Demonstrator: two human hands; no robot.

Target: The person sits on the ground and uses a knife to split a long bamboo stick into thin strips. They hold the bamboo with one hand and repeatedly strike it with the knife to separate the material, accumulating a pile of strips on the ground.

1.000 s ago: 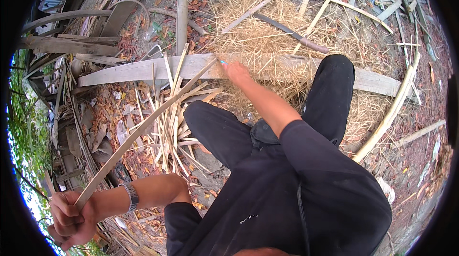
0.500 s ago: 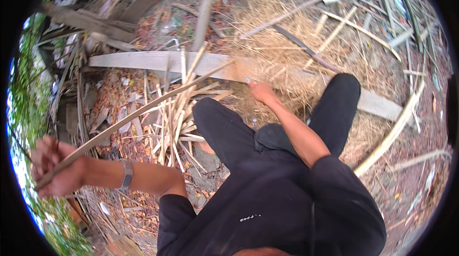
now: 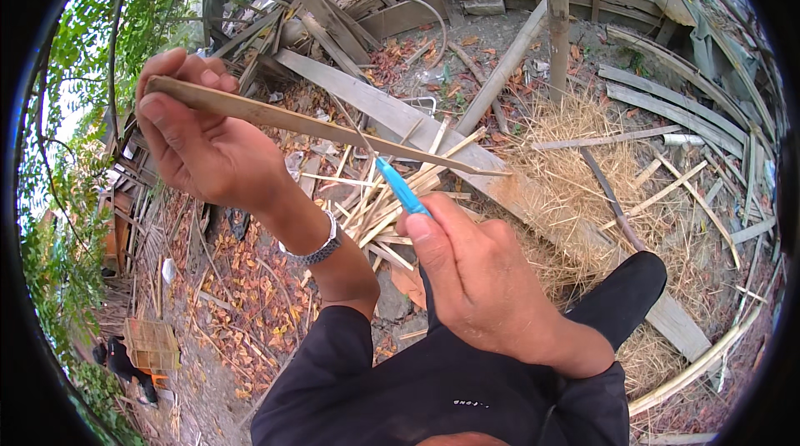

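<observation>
Bamboo strip (image 3: 333,125) pinched in left hand (image 3: 204,142) fingers, right hand (image 3: 479,279) gripping blue knife (image 3: 400,186)

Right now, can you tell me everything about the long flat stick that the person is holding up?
The long flat bamboo strip is thin, tan and dry-looking, wide at its left end and tapering to a fine point at the right. It lies nearly level, sloping slightly down to the right. The left hand pinches its wide end between thumb and fingers. The right hand holds a blue-handled knife whose thin tip reaches up to the strip's middle.
</observation>
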